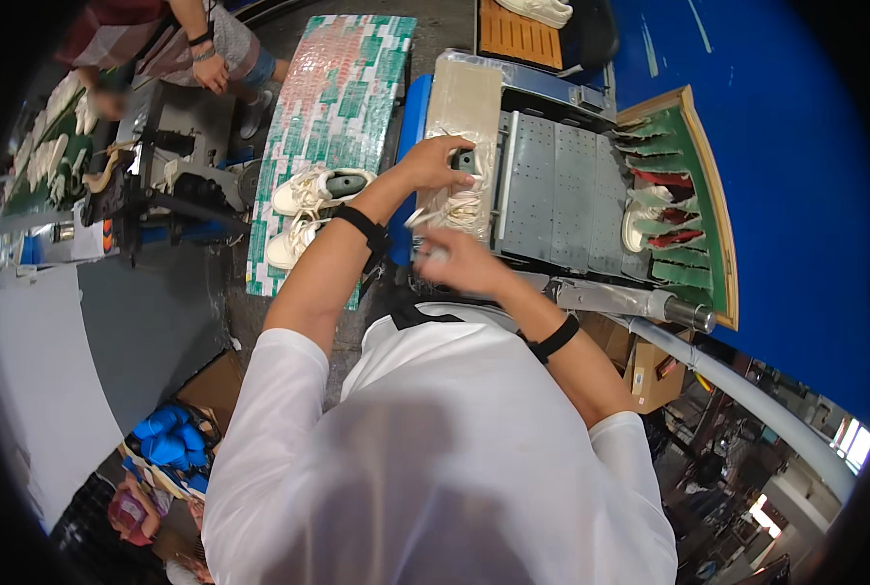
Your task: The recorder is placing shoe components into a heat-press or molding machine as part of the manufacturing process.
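A cream lace-up shoe [464,207] lies on a tan, film-wrapped board, a dark grey-green form showing in its opening. My left hand [435,164] is closed around the shoe near that opening, thumb and fingers on either side. My right hand [454,263] hovers just nearer to me, beside the shoe's loose laces. Motion smears its fingers, so I cannot tell whether they pinch a lace. Two more cream shoes, an upper one [303,188] and a lower one [293,242], sit on the taped table left of my left forearm.
Right of the tan board [464,97] runs a grey perforated slatted conveyor [561,185]. It leads to a wood-framed opening with green strip curtains [683,127], a shoe [639,219] among them. A person's hand [211,73] shows at upper left near machinery. A metal roller [688,314] juts out right.
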`<state>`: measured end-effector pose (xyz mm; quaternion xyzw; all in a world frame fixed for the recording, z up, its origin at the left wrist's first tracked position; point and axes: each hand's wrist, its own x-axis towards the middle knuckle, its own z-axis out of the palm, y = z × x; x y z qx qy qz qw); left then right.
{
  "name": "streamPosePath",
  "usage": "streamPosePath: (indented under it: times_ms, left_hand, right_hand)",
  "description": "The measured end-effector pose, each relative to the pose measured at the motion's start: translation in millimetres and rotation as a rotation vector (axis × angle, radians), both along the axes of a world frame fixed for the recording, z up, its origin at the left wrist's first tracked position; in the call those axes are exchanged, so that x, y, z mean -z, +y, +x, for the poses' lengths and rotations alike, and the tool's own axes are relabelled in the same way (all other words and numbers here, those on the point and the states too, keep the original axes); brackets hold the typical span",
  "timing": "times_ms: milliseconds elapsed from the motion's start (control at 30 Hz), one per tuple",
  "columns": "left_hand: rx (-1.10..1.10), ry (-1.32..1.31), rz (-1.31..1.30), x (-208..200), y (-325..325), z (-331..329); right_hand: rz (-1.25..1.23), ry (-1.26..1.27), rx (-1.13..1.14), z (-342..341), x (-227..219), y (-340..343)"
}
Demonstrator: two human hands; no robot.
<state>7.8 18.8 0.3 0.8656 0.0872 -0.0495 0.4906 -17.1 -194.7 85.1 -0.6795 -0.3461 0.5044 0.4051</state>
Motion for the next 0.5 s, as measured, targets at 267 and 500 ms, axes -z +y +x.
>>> streamPosePath:
  times_ms: [267, 500]
  left_hand:
    - [-0.006, -0.044, -0.047, 0, -8, -4]
    - [-0.156, -0.160, 0.037, 1, -26, -5]
  right_hand:
    - [-0.019, -0.564, 0.279, 27, 7, -36]
    - [0.089, -0.810, 0.190, 35, 36, -49]
